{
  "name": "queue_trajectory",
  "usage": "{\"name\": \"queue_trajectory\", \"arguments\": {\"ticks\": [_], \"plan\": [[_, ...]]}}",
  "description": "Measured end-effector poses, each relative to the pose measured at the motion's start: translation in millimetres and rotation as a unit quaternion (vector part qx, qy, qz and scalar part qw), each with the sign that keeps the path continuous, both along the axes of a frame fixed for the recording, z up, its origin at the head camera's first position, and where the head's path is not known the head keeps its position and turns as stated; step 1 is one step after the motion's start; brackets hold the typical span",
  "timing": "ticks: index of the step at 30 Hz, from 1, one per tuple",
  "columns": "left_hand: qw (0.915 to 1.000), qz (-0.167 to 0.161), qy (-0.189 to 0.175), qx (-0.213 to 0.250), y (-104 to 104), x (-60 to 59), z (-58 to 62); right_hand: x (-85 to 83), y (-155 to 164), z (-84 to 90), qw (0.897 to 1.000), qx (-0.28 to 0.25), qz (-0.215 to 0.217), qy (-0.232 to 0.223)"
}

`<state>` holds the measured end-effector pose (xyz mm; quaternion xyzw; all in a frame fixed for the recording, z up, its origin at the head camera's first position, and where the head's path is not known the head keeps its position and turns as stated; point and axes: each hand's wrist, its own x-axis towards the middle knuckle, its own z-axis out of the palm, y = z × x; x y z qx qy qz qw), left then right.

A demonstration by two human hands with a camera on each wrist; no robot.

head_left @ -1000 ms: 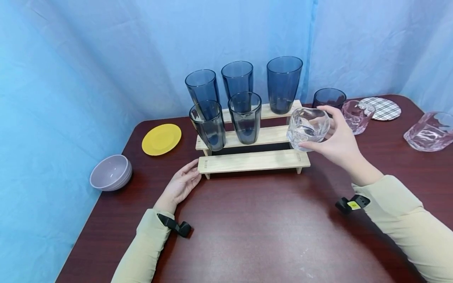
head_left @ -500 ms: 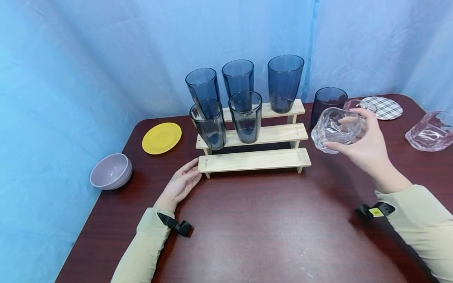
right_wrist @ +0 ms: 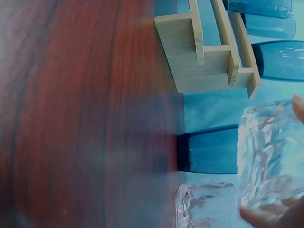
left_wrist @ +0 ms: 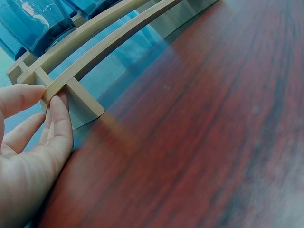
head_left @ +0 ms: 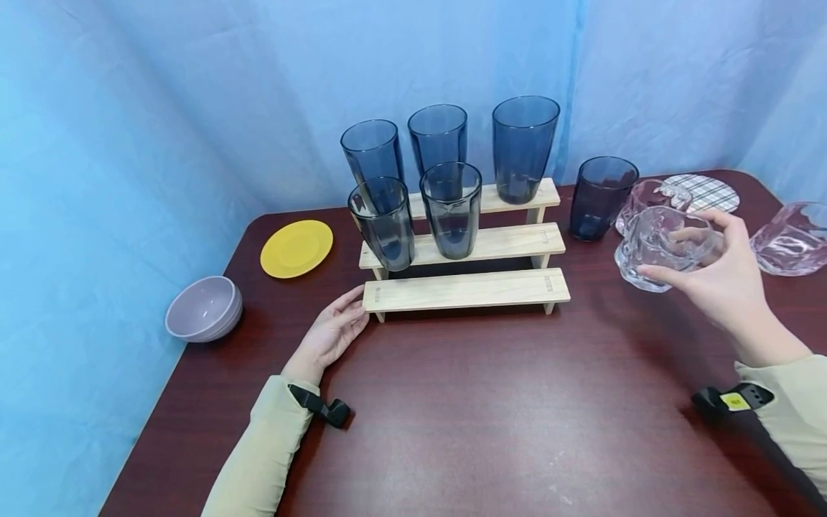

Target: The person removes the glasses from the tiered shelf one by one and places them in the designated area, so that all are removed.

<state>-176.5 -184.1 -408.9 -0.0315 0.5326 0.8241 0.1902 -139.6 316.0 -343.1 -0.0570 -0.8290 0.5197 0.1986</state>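
My right hand [head_left: 730, 280] grips a clear, wavy-sided glass [head_left: 665, 248] round its side, above the table to the right of a three-step wooden rack [head_left: 465, 290]. In the right wrist view the clear glass [right_wrist: 270, 152] hangs over the table, with only fingertips in sight. My left hand [head_left: 332, 330] holds the left end of the rack's lowest step; the left wrist view shows the thumb and fingers [left_wrist: 59, 118] pinching that end. Several tall blue-grey glasses stand on the rack, including a front one [head_left: 452, 215] on the middle step and a back one [head_left: 525, 151] on the top step.
Beside the rack stands a dark blue glass [head_left: 601, 201] on the table. A pinkish glass [head_left: 646, 197], another pinkish glass [head_left: 795, 244] and a checked round mat [head_left: 707, 192] are at right. A yellow plate [head_left: 297, 249] and a lilac bowl [head_left: 203, 310] lie at left.
My right hand has carried the clear glass rightward, from beside the rack's middle step to in front of the pinkish glass. The left hand stays at the rack's end.
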Motion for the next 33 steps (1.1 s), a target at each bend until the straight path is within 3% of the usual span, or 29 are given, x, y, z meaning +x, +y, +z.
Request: {"name": "queue_trajectory", "arguments": {"ticks": [5, 12, 20, 24, 33], "plan": [[1.0000, -0.003, 0.009, 0.001, 1, -1.1, 1.5, 1.7, 10, -1.0, 0.997, 0.005, -0.042, -0.066], [1.0000, 0.000, 0.005, 0.008, 1, -1.8, 1.5, -3.4, 24, -4.3, 0.991, -0.017, -0.080, -0.109], [1.0000, -0.001, 0.003, 0.002, 0, -1.3, 0.0, -13.5, 45, -9.3, 0.974, -0.008, -0.127, -0.187], [1.0000, 0.000, 0.000, -0.001, -1, -0.9, -0.7, -19.2, 56, -15.2, 0.966, 0.011, -0.151, -0.211], [1.0000, 0.001, -0.005, 0.001, -2, 0.2, -1.5, -34.0, 78, -30.0, 0.962, 0.000, -0.161, -0.220]]}}
